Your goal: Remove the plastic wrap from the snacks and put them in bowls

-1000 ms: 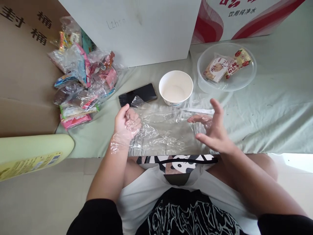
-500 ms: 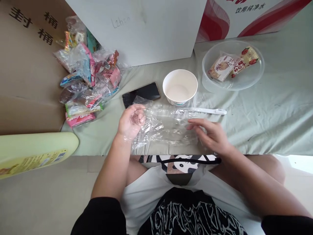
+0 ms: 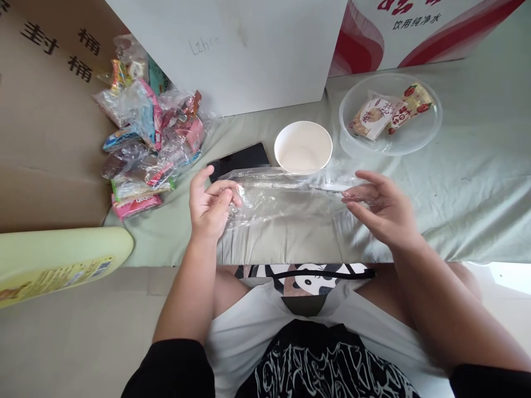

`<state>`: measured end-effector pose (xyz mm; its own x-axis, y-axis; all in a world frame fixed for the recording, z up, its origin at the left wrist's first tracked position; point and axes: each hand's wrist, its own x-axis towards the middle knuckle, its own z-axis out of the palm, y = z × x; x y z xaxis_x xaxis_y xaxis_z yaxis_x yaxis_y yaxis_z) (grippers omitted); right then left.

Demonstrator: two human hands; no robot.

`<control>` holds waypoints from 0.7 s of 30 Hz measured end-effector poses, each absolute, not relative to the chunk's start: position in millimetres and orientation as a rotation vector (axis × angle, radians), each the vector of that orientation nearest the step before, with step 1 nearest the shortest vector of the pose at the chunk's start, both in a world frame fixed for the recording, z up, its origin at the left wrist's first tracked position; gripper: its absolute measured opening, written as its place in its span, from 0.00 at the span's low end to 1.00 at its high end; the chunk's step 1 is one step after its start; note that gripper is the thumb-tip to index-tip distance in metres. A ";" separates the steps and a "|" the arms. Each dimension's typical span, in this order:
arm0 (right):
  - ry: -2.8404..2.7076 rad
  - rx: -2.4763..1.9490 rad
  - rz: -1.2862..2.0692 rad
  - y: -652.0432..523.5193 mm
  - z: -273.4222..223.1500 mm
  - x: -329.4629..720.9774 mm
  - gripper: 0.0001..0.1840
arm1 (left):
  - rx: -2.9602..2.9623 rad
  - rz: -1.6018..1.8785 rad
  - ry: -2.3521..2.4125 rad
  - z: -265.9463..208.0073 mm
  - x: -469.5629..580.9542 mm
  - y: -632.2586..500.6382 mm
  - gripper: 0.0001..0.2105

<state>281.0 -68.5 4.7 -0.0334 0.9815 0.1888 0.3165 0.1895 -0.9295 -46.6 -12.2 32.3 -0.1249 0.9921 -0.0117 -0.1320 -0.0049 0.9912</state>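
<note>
Clear plastic film (image 3: 269,205): near side of white paper bowl (image 3: 303,145), spread between the hands. Left hand (image 3: 232,197) pinched on left end; right hand (image 3: 347,199) pinched on right. Spreading appears partly done; creases remain.

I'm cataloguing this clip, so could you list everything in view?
Clear plastic film: 1, transparent, front centre
Bowl: 1, white, beyond the film
Phone: 1, black, left of bowl
Utensil: 1, white, partly behind film
Tub: 1, clear, right of bowl
Packets: 2, pale with red, in tub
Wrapped heap: 1, mixed colours, left; contents uncountable
Plain box: 1, white, back centre
Printed carton: 1, red and white, back right
Brown carton: 1, brown, far left
Rounded container: 1, yellow-green, left edge
Cloth: 1, pale green, under bowl and tub
Panda-print item: 1, multicoloured, below cloth edge
Floor: 1, pale, below
Left hand: 1, bare, film's left end
Right hand: 1, bare, film's right end
Shirt: 1, black, bottom centre
Shorts: 1, white, above shirt
</note>
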 end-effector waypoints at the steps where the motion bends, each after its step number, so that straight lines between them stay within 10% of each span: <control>1: -1.558 -1.232 0.902 -67.7 2.9 281.7 0.37 | 1.072 1.372 1.179 32.6 -46.0 -13.4 0.21; 4: -1.652 -1.126 0.893 -68.0 -1.7 282.5 0.46 | 1.121 1.393 1.165 31.9 -45.9 -14.4 0.11; 9: -1.587 -1.376 0.709 -71.7 -1.1 281.6 0.14 | 1.202 1.396 1.201 25.6 -51.5 -10.3 0.10; 21: -1.580 -1.492 0.103 -63.9 11.6 280.4 0.10 | 1.631 1.261 1.408 20.2 -60.1 -8.2 0.11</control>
<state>280.4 -63.9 11.6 0.1690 0.8203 0.5463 0.7422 0.2587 -0.6182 -60.1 -8.2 20.2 -0.0312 0.9666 0.2545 0.3595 -0.2268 0.9052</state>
